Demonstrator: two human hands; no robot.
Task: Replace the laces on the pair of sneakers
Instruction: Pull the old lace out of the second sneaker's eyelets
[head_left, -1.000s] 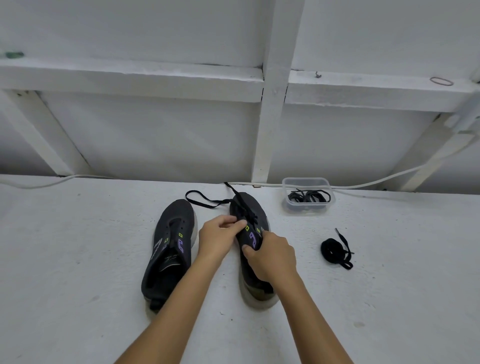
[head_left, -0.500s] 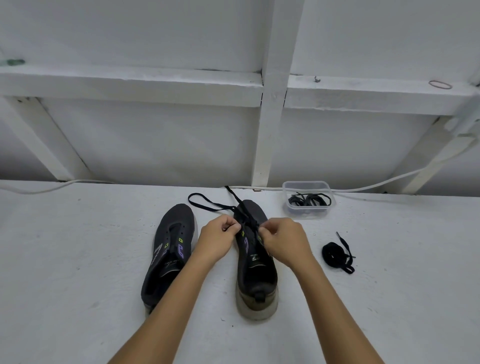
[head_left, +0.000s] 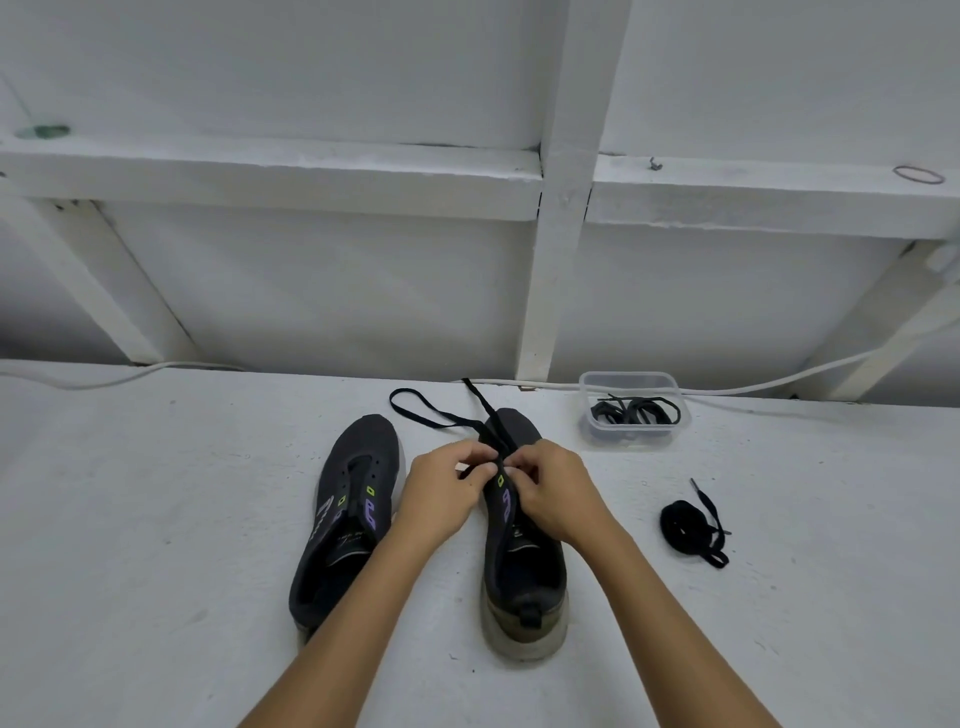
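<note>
left hand (head_left: 448, 491): fingers curling together and pinching the black lace (head_left: 488, 423) on the near-left side of the eyelet row.
right hand (head_left: 551, 491): fingers curling in as well, pinching the same lace just across the tongue from the left hand; the fingertips are nearly meeting.
laced sneaker (head_left: 522, 561): lying under both hands, heel toward the person, toe pointing away, so its long axis is running straight out from the wrists.
key relation: the lace is trailing away beyond the fingertips over the toe, one end looping out to the far left; any pull is likely going along the shoe's axis, and both hands are equally near.
step, as a judgement: threading or tightening at the upper eyelets; which eyelet is hidden by the fingers.
other sneaker (head_left: 349, 512): sitting just left of the left hand, parallel, showing no lace in its eyelets.
bundled lace (head_left: 688, 526): lying on the surface (head_left: 156, 519) well right of the right hand.
clear tub (head_left: 634, 410): beyond and right of the hands, holding more black laces.
in the way: nothing is crossing the working gap.
</note>
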